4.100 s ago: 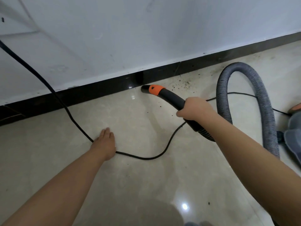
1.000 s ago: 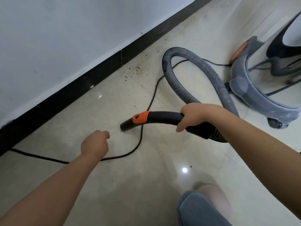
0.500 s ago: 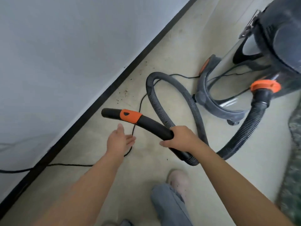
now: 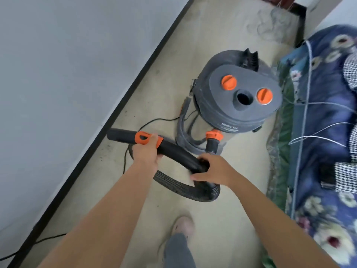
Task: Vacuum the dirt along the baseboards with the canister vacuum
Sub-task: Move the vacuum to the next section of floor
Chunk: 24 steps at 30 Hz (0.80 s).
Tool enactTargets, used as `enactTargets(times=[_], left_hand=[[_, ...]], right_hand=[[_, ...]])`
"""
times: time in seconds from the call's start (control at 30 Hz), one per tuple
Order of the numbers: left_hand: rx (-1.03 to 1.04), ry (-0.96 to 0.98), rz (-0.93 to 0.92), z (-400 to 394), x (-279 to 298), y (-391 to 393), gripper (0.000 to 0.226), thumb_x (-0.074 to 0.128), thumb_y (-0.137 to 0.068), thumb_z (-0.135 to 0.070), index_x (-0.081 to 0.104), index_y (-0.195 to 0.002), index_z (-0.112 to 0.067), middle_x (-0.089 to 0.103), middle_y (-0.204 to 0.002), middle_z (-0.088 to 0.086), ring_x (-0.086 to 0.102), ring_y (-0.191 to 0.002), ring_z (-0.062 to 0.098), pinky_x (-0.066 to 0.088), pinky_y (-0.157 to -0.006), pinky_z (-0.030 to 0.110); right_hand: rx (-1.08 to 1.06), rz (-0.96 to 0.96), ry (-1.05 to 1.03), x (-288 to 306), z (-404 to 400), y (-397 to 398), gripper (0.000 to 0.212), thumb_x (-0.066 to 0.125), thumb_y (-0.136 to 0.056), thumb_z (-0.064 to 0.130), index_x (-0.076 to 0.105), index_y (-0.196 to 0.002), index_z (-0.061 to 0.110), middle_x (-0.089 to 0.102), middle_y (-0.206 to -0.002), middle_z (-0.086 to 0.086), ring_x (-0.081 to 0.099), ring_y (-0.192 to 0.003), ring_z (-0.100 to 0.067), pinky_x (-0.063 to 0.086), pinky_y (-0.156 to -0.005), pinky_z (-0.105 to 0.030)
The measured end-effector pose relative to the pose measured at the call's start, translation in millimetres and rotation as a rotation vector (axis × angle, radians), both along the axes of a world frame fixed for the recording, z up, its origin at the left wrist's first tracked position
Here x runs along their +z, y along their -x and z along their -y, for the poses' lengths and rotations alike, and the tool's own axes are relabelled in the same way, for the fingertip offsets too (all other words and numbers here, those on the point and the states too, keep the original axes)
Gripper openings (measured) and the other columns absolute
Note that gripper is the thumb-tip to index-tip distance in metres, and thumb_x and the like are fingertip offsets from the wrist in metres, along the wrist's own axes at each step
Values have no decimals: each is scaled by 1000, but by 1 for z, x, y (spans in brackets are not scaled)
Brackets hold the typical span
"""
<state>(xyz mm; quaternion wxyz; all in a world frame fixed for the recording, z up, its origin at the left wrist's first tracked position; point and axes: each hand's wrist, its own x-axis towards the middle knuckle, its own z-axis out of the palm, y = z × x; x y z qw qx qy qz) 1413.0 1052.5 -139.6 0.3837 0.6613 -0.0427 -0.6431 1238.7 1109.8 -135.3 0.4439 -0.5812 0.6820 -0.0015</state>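
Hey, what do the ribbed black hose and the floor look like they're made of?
Ribbed black hose: likely flexible plastic, matte; its fine ridges bend in a tight loop. Pale beige floor: probably polished stone or glazed tile, going by its smooth, faintly glossy surface; no joints show, so which is uncertain.

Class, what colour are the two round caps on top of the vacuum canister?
Orange; the two round caps sit on the grey canister, clearest in the head view.

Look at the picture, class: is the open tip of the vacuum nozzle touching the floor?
No: the nozzle is held up off the floor, roughly level, with the left hand gripping it at the orange collar and the right hand further back.
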Motion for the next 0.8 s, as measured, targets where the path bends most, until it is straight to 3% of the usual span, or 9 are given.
enactTargets(times=[0.07,0.17,0.23,0.3,0.37,0.43,0.57,0.7,0.8], left_hand=[[32,-5,36,22,15,21,40,62,-90,-15,47,-124,-1,58,-105,8,57,-92,23,52,-90,42],[54,20,79,48,27,41,48,63,-89,-21,46,-131,-6,58,-115,6,58,-94,22,54,-86,42],[53,20,129,58,33,49,47,61,-90,-23,44,-130,-5,56,-111,7,58,-96,25,54,-88,46],[43,14,144,67,37,56,46,60,-92,-21,43,-131,-4,54,-108,8,56,-97,24,53,-89,45],[26,5,127,72,39,63,45,59,-92,-20,42,-132,-5,55,-113,9,55,-96,21,53,-85,39],[-1,-6,134,79,38,71,46,57,-93,-20,40,-133,-5,55,-117,10,55,-97,21,51,-83,37],[-13,1,153,111,38,89,46,56,-93,-23,40,-132,-5,56,-98,6,54,-94,23,51,-85,40],[-44,13,149,152,36,106,34,55,-93,-24,45,-118,-4,52,-82,3,55,-90,24,51,-91,46],[-89,14,235,177,32,108,34,53,-93,-26,43,-118,-5,54,-91,7,55,-87,24,51,-92,45]], right_hand=[[-90,74,-84,20,14,46,38,75,-76,24,53,-107,19,56,-89,7,54,-89,-15,39,-79,-22],[-187,107,-127,34,29,103,19,71,-80,17,57,-92,21,60,-80,6,58,-87,-20,46,-80,-30],[-224,29,-54,39,35,121,4,63,-85,14,60,-83,16,62,-81,-2,58,-84,-22,46,-75,-30],[-190,-103,83,36,49,133,13,55,-89,9,63,-93,0,63,-93,-17,56,-89,-25,40,-70,-26],[-107,-240,245,36,70,138,23,50,-92,11,60,-105,-5,61,-106,-20,55,-101,-32,37,-79,-29],[-22,-335,395,35,100,143,27,45,-92,15,60,-104,-4,59,-106,-21,53,-104,-35,35,-83,-35],[187,-448,582,29,167,146,25,52,-84,2,59,-106,-6,58,-107,-25,55,-96,-42,43,-81,-43],[457,-621,454,17,210,154,33,53,-89,9,52,-121,3,46,-128,-15,44,-114,-37,40,-94,-43],[599,-595,456,18,226,158,20,64,-80,-2,60,-99,-2,53,-106,-22,51,-97,-40,48,-80,-45]])
